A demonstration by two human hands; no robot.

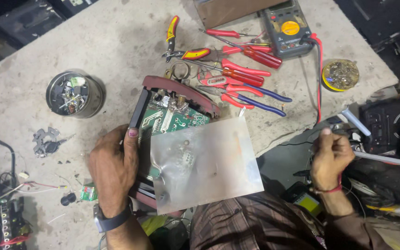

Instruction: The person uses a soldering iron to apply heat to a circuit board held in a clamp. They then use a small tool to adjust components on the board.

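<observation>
From the head camera we see our left hand (pixel 113 172) with its fingers clamped on the left edge of an opened appliance (pixel 163 139), a dark-framed unit with a red curved trim and a green circuit board (pixel 177 119) showing at its top. A thin metal plate (pixel 207 164) lies across the lower half of that appliance, so most of the board is covered. We judge the step in hand to be steadying the unit while the inside is exposed; the next move would call for lifting or sliding the plate clear without scraping the board.

Right of the appliance, off the surface (pixel 116 41), our right hand (pixel 329 157) has its fingers closed together on thin dark wires (pixel 302 143).

Counting around the appliance: one round tin of parts (pixel 74 94) to its left, one multimeter (pixel 287 28) above right, one small dish of bits (pixel 340 74), about three red-handled screwdrivers (pixel 246 58), and several pliers and cutters (pixel 251 95) whose exact number we cannot tell.
</observation>
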